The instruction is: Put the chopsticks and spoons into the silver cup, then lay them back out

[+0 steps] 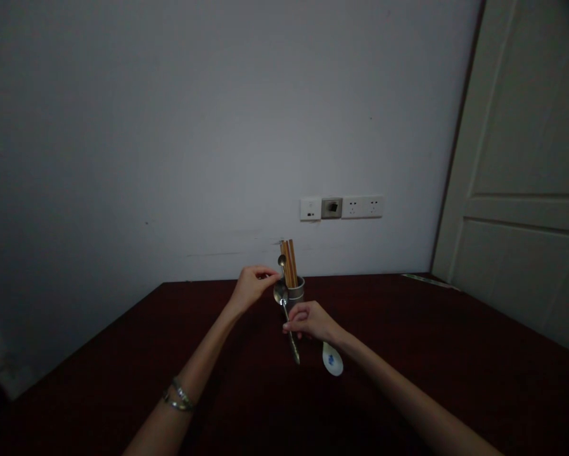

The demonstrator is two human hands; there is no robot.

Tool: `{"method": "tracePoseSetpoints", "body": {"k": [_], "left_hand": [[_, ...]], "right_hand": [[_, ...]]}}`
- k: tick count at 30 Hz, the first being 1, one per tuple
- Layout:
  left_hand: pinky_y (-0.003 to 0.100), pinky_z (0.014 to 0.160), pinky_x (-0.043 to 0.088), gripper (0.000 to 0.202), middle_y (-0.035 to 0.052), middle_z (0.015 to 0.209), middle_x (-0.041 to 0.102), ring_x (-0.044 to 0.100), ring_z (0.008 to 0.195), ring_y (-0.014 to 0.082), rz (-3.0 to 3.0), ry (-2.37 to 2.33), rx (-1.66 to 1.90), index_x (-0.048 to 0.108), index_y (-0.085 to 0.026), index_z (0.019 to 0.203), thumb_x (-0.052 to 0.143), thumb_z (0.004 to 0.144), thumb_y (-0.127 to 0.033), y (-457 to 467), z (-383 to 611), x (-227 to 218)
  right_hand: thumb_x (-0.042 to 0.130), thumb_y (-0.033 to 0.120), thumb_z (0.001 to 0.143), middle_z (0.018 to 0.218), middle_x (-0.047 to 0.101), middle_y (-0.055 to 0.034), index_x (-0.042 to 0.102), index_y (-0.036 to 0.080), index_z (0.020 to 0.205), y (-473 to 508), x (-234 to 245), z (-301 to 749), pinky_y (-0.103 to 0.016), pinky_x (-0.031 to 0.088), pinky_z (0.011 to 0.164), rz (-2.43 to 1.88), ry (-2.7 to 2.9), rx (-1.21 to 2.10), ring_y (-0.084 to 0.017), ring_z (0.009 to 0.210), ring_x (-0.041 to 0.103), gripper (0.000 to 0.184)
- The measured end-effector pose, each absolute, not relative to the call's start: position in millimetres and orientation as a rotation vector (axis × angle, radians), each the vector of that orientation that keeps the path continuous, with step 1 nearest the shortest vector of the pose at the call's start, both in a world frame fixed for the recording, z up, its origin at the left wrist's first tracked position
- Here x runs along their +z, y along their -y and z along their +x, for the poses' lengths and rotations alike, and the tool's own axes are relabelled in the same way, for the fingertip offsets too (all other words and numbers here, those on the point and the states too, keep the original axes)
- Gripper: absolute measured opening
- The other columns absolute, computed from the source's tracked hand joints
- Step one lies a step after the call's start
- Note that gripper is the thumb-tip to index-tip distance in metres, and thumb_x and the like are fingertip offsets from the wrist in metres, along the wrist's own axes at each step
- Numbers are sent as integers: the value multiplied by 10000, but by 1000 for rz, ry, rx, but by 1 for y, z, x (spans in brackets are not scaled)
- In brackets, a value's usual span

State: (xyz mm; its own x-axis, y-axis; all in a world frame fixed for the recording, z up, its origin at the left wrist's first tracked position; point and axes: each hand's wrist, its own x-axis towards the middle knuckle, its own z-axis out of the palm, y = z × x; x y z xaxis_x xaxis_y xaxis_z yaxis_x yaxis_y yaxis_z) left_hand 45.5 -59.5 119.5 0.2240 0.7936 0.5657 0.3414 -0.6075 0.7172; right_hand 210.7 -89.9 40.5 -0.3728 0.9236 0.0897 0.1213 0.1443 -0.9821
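Note:
My right hand [310, 320] pinches the handle of a metal spoon [281, 292], whose bowl points up and away from me. Just left of the chopsticks, the thumb and fingers of my left hand [255, 288] close at the stem of a small metal spoon [282, 260], its bowl raised. Behind the larger spoon stands a grey metal cup [297, 292], partly hidden by it and by my right hand. Several wooden chopsticks [291, 263] stand upright in the cup. A white soup spoon [332, 361] with a blue pattern lies on the table below my right wrist, its handle end hidden.
The dark red table [170, 335] runs back to a pale wall [218, 126]. Switches and sockets [362, 206] are set in the wall above the cup. A panelled door [522, 253] is at the right, with a thin pale strip [429, 280] near the table's back right corner.

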Motion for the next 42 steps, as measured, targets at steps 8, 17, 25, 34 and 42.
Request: {"method": "tracePoseSetpoints", "body": {"k": [8, 17, 25, 34, 42], "left_hand": [[261, 630, 420, 148, 52, 695, 665, 577, 655, 168, 2182, -1047, 1199, 686, -157, 666, 602, 643, -276, 59, 37, 123], [253, 619, 426, 172, 46, 688, 661, 578, 660, 168, 2200, -1071, 1261, 683, -157, 657, 599, 646, -307, 59, 39, 123], [214, 515, 397, 222, 48, 601, 639, 546, 572, 128, 2016, -1103, 1562, 684, -112, 708, 623, 625, -309, 25, 46, 157], [206, 516, 379, 251, 60, 604, 642, 545, 566, 121, 2075, -1144, 1722, 684, -89, 713, 608, 624, -310, -32, 52, 191], [211, 573, 393, 209, 59, 712, 671, 565, 622, 128, 2351, -1351, 1585, 694, -131, 722, 574, 668, -292, -54, 55, 173]], "right_hand": [[712, 341, 524, 595, 642, -18, 521, 139, 614, 90, 42, 210, -161, 290, 346, -1017, 1644, 1307, -56, 389, 479, 292], [703, 353, 554, 639, 624, -5, 566, 144, 770, 92, 52, 220, -144, 304, 334, -1055, 1778, 1295, -70, 450, 515, 330], [534, 450, 710, 770, 656, -84, 587, 128, 849, 67, 68, 300, -158, 312, 335, -1094, 1596, 967, -65, 444, 484, 354], [558, 471, 662, 632, 645, -102, 603, 114, 753, 37, -21, 391, -208, 325, 337, -1345, 1106, 806, -79, 382, 432, 371], [533, 513, 657, 587, 622, -54, 612, 101, 759, 32, -30, 392, -189, 329, 347, -1388, 1166, 778, -68, 388, 423, 432]]}}
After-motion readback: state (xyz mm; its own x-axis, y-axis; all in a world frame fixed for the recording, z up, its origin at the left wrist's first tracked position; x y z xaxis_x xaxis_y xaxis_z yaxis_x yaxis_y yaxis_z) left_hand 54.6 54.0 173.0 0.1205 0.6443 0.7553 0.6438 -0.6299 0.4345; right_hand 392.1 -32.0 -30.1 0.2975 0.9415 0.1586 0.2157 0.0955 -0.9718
